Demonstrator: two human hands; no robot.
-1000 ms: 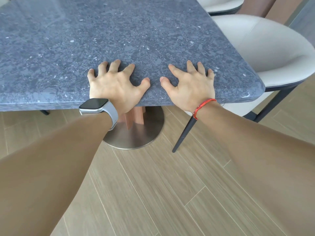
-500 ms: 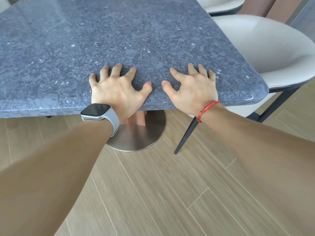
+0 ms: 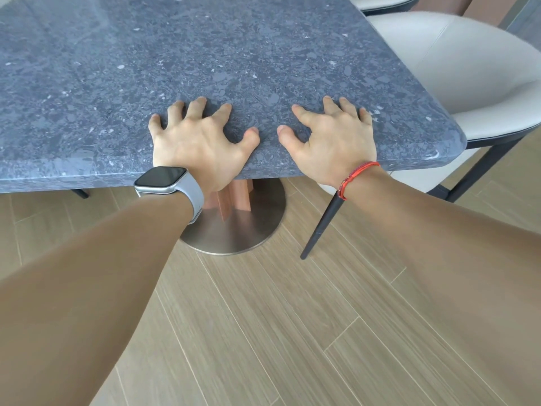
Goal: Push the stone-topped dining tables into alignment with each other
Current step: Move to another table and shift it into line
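Note:
One grey-blue stone table top (image 3: 205, 54) fills the upper part of the head view, with its rounded near-right corner at the right. My left hand (image 3: 199, 142), with a watch on the wrist, rests over the near edge, fingers spread and arched, fingertips on the stone. My right hand (image 3: 333, 139), with a red cord at the wrist, is planted the same way a little to the right, close to the corner. Neither hand wraps around the slab. Below the edge are the table's wooden pedestal and round metal base (image 3: 251, 230). No second table is clearly in view.
A cream upholstered chair (image 3: 468, 68) stands tucked against the table's right side, and one of its dark legs (image 3: 322, 224) slants to the floor beside the metal base. Another cream chair (image 3: 383, 1) shows at the top edge. The floor is wood-look planks (image 3: 292, 332).
Both hands stay on the same spots at the table's near edge, and their fingers have arched up slightly. The view has shifted a little, but the table shows no clear movement.

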